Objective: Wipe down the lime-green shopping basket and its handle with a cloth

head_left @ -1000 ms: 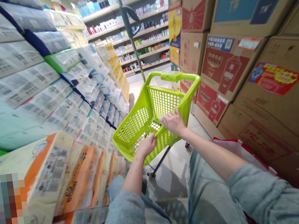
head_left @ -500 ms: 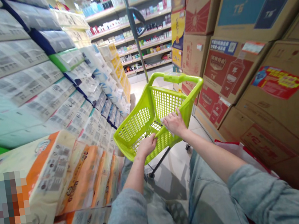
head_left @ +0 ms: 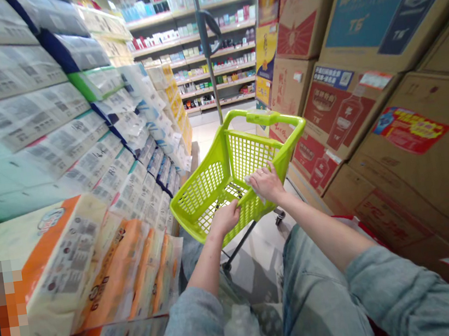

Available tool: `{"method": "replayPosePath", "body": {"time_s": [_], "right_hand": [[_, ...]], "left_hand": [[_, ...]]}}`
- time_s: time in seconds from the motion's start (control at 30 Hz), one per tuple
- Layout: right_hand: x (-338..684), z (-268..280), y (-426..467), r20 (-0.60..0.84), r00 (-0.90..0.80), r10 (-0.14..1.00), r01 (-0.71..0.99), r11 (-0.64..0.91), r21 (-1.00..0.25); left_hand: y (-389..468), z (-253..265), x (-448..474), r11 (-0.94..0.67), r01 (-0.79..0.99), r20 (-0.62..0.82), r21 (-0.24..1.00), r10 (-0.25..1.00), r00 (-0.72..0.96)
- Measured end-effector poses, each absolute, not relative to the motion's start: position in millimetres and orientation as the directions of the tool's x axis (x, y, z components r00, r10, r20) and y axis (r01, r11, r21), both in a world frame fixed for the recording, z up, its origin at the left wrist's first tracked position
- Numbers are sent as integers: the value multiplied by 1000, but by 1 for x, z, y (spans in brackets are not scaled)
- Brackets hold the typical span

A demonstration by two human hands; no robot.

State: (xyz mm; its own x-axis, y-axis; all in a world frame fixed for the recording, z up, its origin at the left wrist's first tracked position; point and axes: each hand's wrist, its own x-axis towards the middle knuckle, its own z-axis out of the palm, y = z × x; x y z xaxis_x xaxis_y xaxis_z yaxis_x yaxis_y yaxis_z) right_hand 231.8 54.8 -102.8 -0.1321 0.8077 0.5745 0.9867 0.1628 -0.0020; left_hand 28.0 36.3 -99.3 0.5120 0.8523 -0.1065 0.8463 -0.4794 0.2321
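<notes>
Grips near rim (head_left: 244, 195) of green cart (head_left: 209, 178) with left hand (head_left: 226, 217), likely to steady cart. Grasps white cloth (head_left: 249, 180) in right hand (head_left: 267, 183), held against same rim, seemingly for contact. At centre: cart, handle (head_left: 261, 117) toward 1 o'clock. Counted: one cart, one cloth, one handle, two hands. At 9–10 o'clock: packs (head_left: 8, 69); at 2–3: cartons (head_left: 372, 5); stacked high, likely to save floor (head_left: 256, 266). Too many cut off to count.

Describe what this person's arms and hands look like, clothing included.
Both the left sleeve and right sleeve are pale grey-blue, creased fabric, ending near the elbow. Below them the forearms are bare, with no cables or printed markings visible. The left hand and right hand wear no gloves.
</notes>
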Motion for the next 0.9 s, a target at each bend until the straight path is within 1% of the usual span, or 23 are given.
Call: {"method": "replayPosePath", "body": {"time_s": [0.1,0.2,0.33,0.43,0.53,0.6,0.63,0.7,0.8,0.83,0.9], "right_hand": [[239,-108,51,597,-88,798,987,149,-54],[238,-121,42,654,10,756,973,142,-180],[222,-142,21,697,91,712,923,201,-327],[209,-150,7,700,105,706,888,250,-385],[202,-150,0,713,106,693,862,293,-414],[202,-150,-3,719,141,681,841,300,-450],[204,-150,-4,718,186,670,828,288,-482],[213,-150,-2,706,340,621,784,228,-578],[240,-150,9,655,591,471,683,140,-717],[252,-149,14,642,636,428,661,127,-740],[275,-146,26,637,663,393,652,113,-749]], "left_hand": [[34,-103,37,-501,820,-91,278,836,541],[31,-106,46,-513,785,-65,347,822,566],[29,-110,51,-500,769,-64,398,821,567],[31,-112,49,-494,767,-66,409,823,565],[33,-115,45,-488,774,-66,405,828,557],[33,-116,42,-482,777,-73,405,830,553],[33,-116,41,-480,776,-76,409,830,553],[31,-116,40,-480,772,-79,417,827,557],[29,-113,40,-481,764,-69,429,826,559],[28,-112,40,-482,762,-65,432,826,560],[26,-112,40,-487,759,-65,432,822,565]]}}
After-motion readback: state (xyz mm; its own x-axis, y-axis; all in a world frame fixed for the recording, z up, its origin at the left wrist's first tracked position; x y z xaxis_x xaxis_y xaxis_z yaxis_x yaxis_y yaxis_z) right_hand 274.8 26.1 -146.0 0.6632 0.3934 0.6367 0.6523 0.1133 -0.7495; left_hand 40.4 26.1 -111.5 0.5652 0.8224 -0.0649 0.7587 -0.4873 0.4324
